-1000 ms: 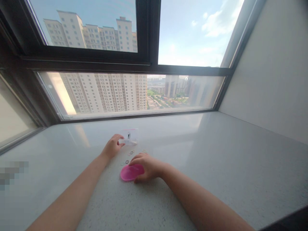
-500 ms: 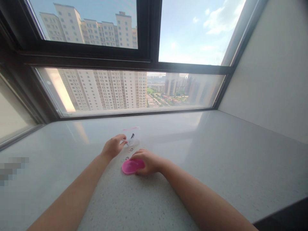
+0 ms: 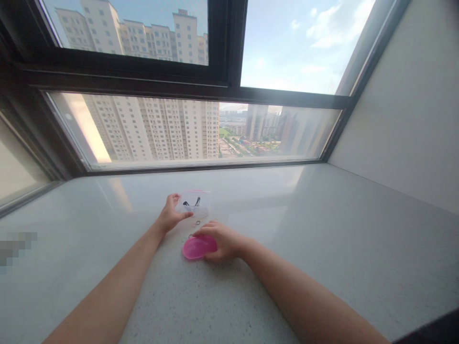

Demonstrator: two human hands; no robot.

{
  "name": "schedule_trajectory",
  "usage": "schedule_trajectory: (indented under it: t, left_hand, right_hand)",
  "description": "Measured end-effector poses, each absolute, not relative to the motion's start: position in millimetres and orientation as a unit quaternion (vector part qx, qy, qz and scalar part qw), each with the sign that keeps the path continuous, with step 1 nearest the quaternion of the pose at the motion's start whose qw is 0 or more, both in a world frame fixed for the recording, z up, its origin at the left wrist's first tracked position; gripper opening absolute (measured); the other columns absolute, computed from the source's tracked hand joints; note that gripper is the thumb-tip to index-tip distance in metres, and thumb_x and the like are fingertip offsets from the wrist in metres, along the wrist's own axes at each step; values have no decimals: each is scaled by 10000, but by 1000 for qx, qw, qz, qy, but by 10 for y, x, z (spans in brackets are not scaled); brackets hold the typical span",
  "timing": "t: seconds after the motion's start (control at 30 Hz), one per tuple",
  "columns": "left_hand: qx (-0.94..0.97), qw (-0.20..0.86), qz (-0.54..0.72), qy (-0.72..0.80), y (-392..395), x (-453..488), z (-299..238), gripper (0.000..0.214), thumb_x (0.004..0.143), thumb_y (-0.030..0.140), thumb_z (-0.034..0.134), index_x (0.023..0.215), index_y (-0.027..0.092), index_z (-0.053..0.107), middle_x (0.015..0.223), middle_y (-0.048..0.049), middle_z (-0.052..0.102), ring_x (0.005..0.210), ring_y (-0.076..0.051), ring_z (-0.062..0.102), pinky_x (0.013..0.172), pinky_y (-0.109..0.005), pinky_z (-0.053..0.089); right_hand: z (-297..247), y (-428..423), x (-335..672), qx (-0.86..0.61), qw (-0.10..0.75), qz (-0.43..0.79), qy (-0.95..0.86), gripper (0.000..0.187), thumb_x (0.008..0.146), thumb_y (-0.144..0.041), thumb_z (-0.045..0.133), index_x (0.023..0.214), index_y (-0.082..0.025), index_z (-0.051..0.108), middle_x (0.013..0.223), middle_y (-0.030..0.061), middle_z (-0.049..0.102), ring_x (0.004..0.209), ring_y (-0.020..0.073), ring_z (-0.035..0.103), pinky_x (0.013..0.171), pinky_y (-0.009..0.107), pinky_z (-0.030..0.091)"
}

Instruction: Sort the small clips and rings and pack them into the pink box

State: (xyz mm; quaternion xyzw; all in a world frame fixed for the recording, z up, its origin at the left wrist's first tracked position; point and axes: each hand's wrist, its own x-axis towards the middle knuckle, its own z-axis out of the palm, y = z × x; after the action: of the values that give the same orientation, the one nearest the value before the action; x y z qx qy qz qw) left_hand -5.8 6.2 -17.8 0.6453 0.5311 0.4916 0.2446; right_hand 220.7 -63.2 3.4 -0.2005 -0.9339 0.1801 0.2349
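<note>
My left hand [image 3: 169, 215] pinches the left edge of a small clear plastic bag [image 3: 196, 201] with dark bits inside, holding it up off the pale stone sill [image 3: 322, 229]. My right hand [image 3: 220, 240] rests on the sill with its fingers curled over the far rim of a small pink dish [image 3: 197, 248]. Several tiny rings [image 3: 197, 223] lie loose on the sill between the bag and the dish.
A wide window with a dark frame [image 3: 201, 91] runs along the far edge of the sill. A plain wall [image 3: 405, 119] closes the right side. The sill's near edge [image 3: 430, 329] drops off at the lower right.
My left hand has raised the clear bag from lying flat to standing up off the sill. My right hand stays on the pink dish.
</note>
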Motion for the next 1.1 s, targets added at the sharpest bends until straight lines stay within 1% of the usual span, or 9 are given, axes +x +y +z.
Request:
schedule_trajectory:
  t: [0.13,0.27,0.4,0.53,0.63,0.77,0.87,1.0,1.1]
  left_hand:
    - [624,296,508,514,51,-27,-159,764,471,332,804,1079,201,361,1001,-49,524,967,-241,599,813,-403,492]
    - [594,313,542,506,-29,-78,-33,676,627,378,705,1167,214,331,1061,-54,491,864,-186,639,743,-357,527]
    - [581,346,532,509,-94,-150,41,728,549,329,769,1175,167,435,1036,-74,569,866,-206,635,754,-346,518]
    - [597,354,509,509,-114,-143,28,629,504,340,791,1058,139,571,969,-75,654,869,-227,628,777,-337,498]
    - [590,349,520,510,-126,-133,39,612,485,355,796,1020,146,586,1024,-86,664,885,-227,623,783,-328,490]
    - [579,300,550,522,-154,-134,77,596,581,387,741,1089,151,539,1117,-109,630,989,-227,585,867,-361,440]
    - [591,229,544,550,-181,-69,73,603,546,355,770,1072,154,553,1074,-107,640,1025,-256,563,905,-403,402]
    - [595,288,558,502,-238,96,63,571,591,356,745,1082,158,532,1072,-110,634,1016,-247,577,876,-404,427]
    - [602,324,550,479,-308,186,86,572,589,352,752,1075,159,522,1094,-119,627,1032,-247,571,878,-409,427]
  right_hand:
    - [43,-669,2172,-212,231,183,-932,596,608,-262,686,1178,-200,523,1041,81,611,971,234,541,872,340,382]
    - [78,-695,2187,-209,245,203,-925,601,631,-266,677,1201,-197,498,1093,93,593,996,236,534,875,345,384]
    - [88,-697,2218,-218,275,210,-912,604,627,-248,678,1199,-187,494,1090,92,599,991,231,532,883,351,376]
    - [78,-699,2226,-219,289,212,-908,623,620,-242,675,1211,-190,483,1088,86,599,990,232,528,884,355,374]
    - [87,-698,2243,-226,307,203,-902,610,620,-256,671,1199,-198,488,1085,83,597,988,235,525,887,363,370]
    - [127,-651,2322,-320,415,136,-841,504,648,-255,640,1133,-195,516,1069,89,594,983,248,517,919,405,326]
    - [144,-572,2420,-387,515,93,-759,442,692,-256,603,1116,-180,503,1071,101,580,979,245,517,909,402,338]
    - [130,-474,2545,-408,575,68,-706,400,723,-273,575,1102,-180,489,1036,98,584,948,238,534,876,404,376]
    - [142,-471,2602,-390,580,55,-713,379,736,-260,550,1102,-183,488,1044,98,586,958,235,538,858,403,396]
